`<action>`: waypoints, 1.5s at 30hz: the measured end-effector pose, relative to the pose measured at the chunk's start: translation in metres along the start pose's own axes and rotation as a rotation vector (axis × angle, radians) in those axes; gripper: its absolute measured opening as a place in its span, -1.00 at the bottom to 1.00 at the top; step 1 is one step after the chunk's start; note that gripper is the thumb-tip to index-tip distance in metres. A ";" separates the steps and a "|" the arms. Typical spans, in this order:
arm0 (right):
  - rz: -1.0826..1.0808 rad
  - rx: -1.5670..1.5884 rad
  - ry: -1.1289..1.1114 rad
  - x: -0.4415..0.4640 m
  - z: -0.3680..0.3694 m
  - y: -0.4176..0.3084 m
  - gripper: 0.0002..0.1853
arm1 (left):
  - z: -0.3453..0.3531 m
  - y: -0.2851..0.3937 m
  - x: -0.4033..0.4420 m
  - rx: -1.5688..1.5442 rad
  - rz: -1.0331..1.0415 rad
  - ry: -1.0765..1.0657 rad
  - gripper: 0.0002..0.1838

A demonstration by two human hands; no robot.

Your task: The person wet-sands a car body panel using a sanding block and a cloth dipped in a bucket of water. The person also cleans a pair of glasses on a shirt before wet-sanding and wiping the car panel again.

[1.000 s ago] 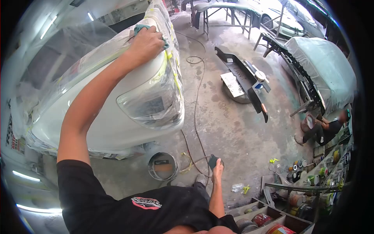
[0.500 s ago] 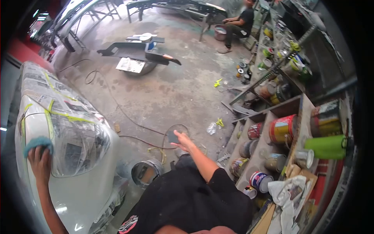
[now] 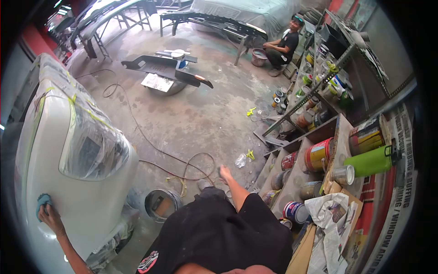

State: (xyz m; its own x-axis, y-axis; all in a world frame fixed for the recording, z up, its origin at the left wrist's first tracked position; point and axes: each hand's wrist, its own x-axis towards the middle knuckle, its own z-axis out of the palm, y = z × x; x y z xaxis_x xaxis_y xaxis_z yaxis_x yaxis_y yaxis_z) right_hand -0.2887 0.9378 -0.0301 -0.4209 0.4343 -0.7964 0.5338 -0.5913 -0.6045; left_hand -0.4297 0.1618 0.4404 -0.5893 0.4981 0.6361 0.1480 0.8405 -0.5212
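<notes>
Concrete floor (image 3: 191, 123) is stained in patches. On it are scattered: bucket (image 3: 175, 198), looped hose (image 3: 200, 154), yellow tape scrap (image 3: 250, 155), crumpled clear plastic (image 3: 241, 160); small tins (image 3: 276, 99) are grouped near the metal rack (image 3: 315, 91). Wooden shelf (image 3: 299, 179) is partitioned; paint cans (image 3: 318, 154) are seated in its compartments.

On your right, a bottle (image 3: 368, 163) lies on its side among the cans (image 3: 319, 154), crumpled paper (image 3: 329, 214) just nearer you! A hose (image 3: 158, 149) loops across the floor (image 3: 219, 112) ahead, a bumper (image 3: 155, 66) sits farther out, and there's a co-worker (image 3: 288, 45) seated by a pail (image 3: 258, 57)!
</notes>
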 end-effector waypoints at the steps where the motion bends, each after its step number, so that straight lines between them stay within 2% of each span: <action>1: -0.034 -0.134 0.063 0.015 -0.026 0.019 -0.53 | -0.023 0.005 0.013 -0.062 -0.047 -0.029 -0.58; 5: -0.278 -1.004 0.202 0.138 -0.169 0.153 -0.62 | -0.053 0.005 0.030 -0.113 -0.268 -0.013 -0.61; 6: -0.312 -0.896 0.222 0.108 -0.175 0.146 -0.68 | -0.058 0.001 0.038 -0.149 -0.227 0.031 -0.62; 7: -0.408 -1.084 0.245 0.085 -0.168 0.136 -0.74 | -0.061 -0.008 0.044 -0.168 -0.190 0.068 -0.64; 8: -0.377 -1.019 0.247 0.078 -0.172 0.130 -0.75 | -0.063 -0.015 0.053 -0.104 -0.159 0.118 -0.62; 9: -0.320 -1.061 0.132 0.054 -0.166 0.099 -0.68 | -0.069 -0.010 0.069 -0.090 -0.149 0.161 -0.62; 11: -0.263 -0.983 0.123 0.024 -0.147 0.063 -0.62 | -0.082 0.016 0.111 -0.068 -0.195 0.224 -0.66; 14: 0.008 -0.813 0.147 0.029 -0.111 0.033 -0.56 | -0.068 0.043 0.150 -0.074 -0.094 0.296 -0.64; 15: -0.036 -0.798 0.122 0.024 -0.096 0.019 -0.56 | -0.065 0.065 0.167 -0.092 -0.044 0.259 -0.65; 17: -0.112 -0.754 0.095 0.006 -0.073 -0.008 -0.56 | -0.050 0.092 0.187 -0.094 0.022 0.037 -0.61; 18: -0.199 -0.881 -0.030 0.053 -0.082 0.007 -0.51 | -0.035 0.090 0.188 -0.057 0.057 0.047 -0.59; 20: -0.604 -0.999 -0.033 0.090 -0.086 0.032 -0.46 | 0.009 0.089 0.196 -0.088 0.137 0.068 -0.52; 21: -0.314 -0.931 -0.011 0.102 -0.086 0.031 -0.45 | 0.021 0.092 0.209 -0.093 0.162 0.108 -0.54; 22: -0.580 -0.972 0.046 0.124 -0.088 0.050 -0.40 | 0.028 0.090 0.220 -0.034 0.159 0.031 -0.57; 23: -0.294 -0.958 0.052 0.092 -0.072 0.030 -0.40 | 0.032 0.093 0.235 0.004 0.153 -0.027 -0.59; 24: -0.368 -0.919 0.136 0.084 -0.063 0.028 -0.42 | 0.034 0.101 0.246 0.027 0.171 -0.055 -0.60; 26: -0.350 -0.910 0.076 0.048 -0.059 0.002 -0.45 | 0.038 0.107 0.276 0.044 0.155 -0.114 -0.60; 31: -0.265 -1.035 0.040 0.040 -0.064 0.029 -0.47 | 0.058 0.138 0.317 -0.106 0.102 -0.265 -0.57; 32: -0.239 -1.034 0.022 0.037 -0.058 0.028 -0.47 | 0.066 0.137 0.316 -0.155 0.108 -0.280 -0.54; 35: -0.264 -1.079 -0.048 0.049 -0.031 0.025 -0.48 | 0.044 0.160 0.327 0.036 0.052 -0.249 -0.54; 36: -0.284 -1.105 -0.076 0.048 -0.022 0.024 -0.49 | 0.037 0.164 0.325 0.005 0.052 -0.201 -0.55; 39: -0.426 -0.983 -0.052 0.038 0.015 0.006 -0.51 | 0.035 0.134 0.289 0.062 0.140 -0.104 -0.57; 42: -0.364 -0.829 0.029 0.035 0.044 -0.012 -0.54 | 0.036 0.096 0.235 0.098 0.147 0.014 -0.59; 44: -0.445 -0.599 0.065 0.027 0.060 -0.025 -0.51 | 0.034 0.068 0.199 0.095 0.117 0.061 -0.59; 45: -0.551 -0.540 0.069 0.023 0.071 -0.034 -0.49 | 0.027 0.055 0.182 0.093 0.094 0.063 -0.59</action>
State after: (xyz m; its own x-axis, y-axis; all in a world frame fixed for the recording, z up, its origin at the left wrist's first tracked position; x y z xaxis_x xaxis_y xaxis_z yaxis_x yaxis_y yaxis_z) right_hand -0.3686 0.9200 -0.0270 -0.6921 0.6215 -0.3671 0.5517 0.1275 -0.8242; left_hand -0.5504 0.2925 0.5121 -0.5248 0.5887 0.6148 0.1242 0.7675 -0.6289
